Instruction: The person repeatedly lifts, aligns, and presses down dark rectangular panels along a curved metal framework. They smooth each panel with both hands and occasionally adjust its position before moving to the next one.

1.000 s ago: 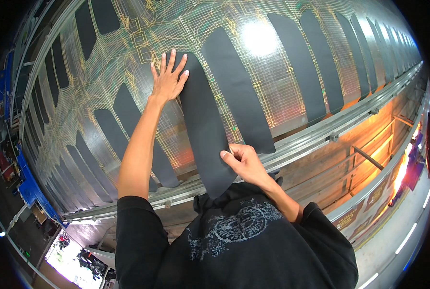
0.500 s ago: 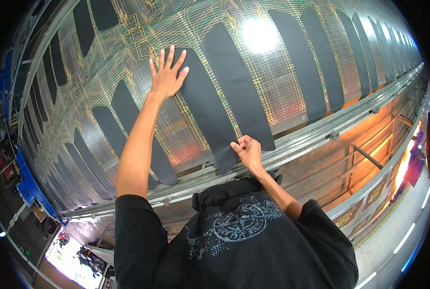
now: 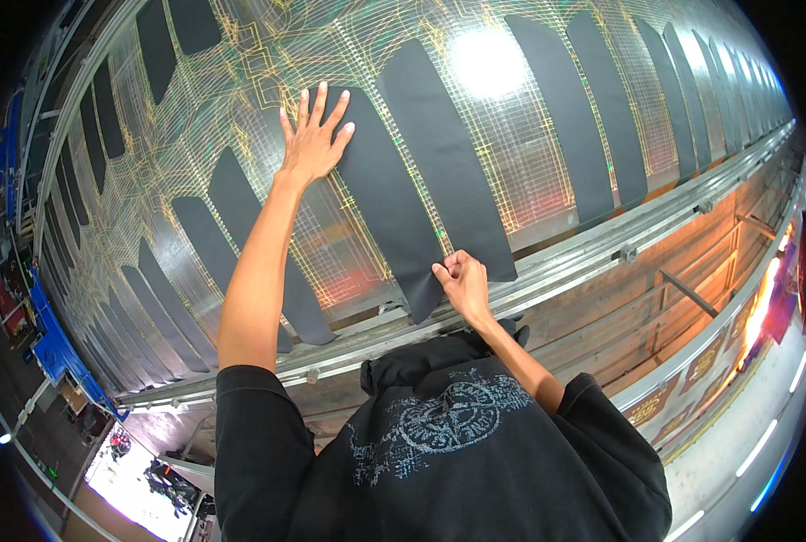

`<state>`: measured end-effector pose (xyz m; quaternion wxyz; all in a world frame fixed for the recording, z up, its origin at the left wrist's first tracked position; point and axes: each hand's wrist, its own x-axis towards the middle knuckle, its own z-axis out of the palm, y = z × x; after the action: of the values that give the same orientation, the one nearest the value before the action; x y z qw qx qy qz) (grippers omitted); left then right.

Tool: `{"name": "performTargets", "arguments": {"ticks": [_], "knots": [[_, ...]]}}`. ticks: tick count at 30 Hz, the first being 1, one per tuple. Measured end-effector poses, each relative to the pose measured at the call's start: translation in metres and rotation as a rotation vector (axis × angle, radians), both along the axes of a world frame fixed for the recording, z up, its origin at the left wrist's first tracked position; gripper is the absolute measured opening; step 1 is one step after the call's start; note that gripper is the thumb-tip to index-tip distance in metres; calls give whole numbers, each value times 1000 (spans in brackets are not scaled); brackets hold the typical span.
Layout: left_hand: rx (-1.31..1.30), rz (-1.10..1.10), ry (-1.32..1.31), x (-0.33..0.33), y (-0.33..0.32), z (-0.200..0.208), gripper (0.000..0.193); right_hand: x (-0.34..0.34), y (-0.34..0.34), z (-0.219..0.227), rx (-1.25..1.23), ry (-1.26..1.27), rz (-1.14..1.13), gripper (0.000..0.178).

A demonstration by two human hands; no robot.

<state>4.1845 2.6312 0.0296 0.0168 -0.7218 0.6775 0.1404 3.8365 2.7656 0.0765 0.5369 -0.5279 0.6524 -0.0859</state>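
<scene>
My left hand [image 3: 315, 149] lies with its fingers spread on the upper left part of a long dark grey fabric panel [image 3: 380, 181]. The panel is flat on a shiny metal table [image 3: 538, 217] marked with yellow and green lines. At its lower end my right hand [image 3: 464, 287] pinches the near right corner between thumb and fingers. That end is creased and hangs slightly over the table's edge. A second dark panel [image 3: 448, 154] lies just to the right, its near end beside my right hand.
More dark panels [image 3: 561, 117] lie in rows to the left and right. A metal rail [image 3: 583, 257] runs along the table's near edge. Below it are a brown slatted surface [image 3: 601, 312] and a thin bar [image 3: 689, 294]. Blue equipment [image 3: 55, 339] stands at far left.
The near end of the pinched panel has shifted very slightly upward, away from me. Both hands stay in nearly the same places.
</scene>
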Motion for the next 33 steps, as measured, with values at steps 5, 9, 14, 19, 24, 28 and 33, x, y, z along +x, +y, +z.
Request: {"name": "performTargets", "arguments": {"ticks": [5,9,14,19,24,28,33], "knots": [[7,3,-11,0,0,0,63,0,0,-1,-11,5,4,22],[-3,-4,-9,0,1,-1,63,-1,0,-2,-5,5,8,22],[-15,-1,-4,0,1,-1,63,0,0,-1,5,11,14,22],[-23,-6,-82,-5,1,2,61,0,1,-2,-32,20,16,23],[-236,23,-154,-37,10,0,55,-2,0,0,-83,93,109,30],[-219,54,4,-78,44,-5,58,-9,4,-1,-137,182,180,40],[-196,-35,86,-135,107,7,63,-14,6,1,-193,213,260,41]]}}
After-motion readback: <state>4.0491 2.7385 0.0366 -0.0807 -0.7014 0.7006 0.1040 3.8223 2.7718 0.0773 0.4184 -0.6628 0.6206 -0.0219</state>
